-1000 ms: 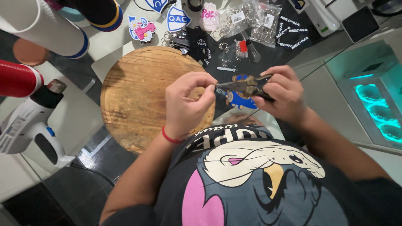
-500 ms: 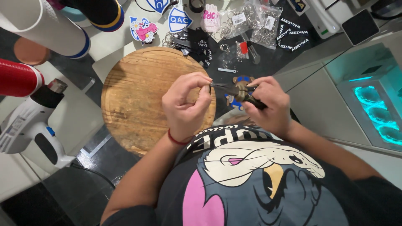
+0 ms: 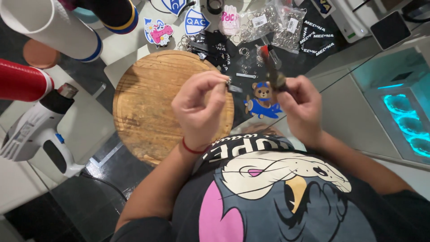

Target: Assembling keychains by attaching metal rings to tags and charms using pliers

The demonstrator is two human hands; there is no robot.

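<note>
Pliers [image 3: 272,71] upright in right hand [image 3: 301,107], fist closed.

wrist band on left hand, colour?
Red, a thin band on the left hand; head view shows it.

- A dark glossy table [image 3: 345,103] is carrying everything, filling the middle of the frame.
- A round wooden board [image 3: 152,107] is lying left of centre.
- A bear-shaped sticker [image 3: 262,101] is lying just right of the board.
- Shield-shaped stickers [image 3: 195,21] and a pink cartoon sticker [image 3: 157,32] are lying near the top, above the board.
- Clear bags of metal rings [image 3: 268,24] are sitting at top centre, with loose rings scattered below.
- Black printed straps [image 3: 316,38] are lying at upper right.
- A white heat gun [image 3: 36,130] is resting at the left edge.
</note>
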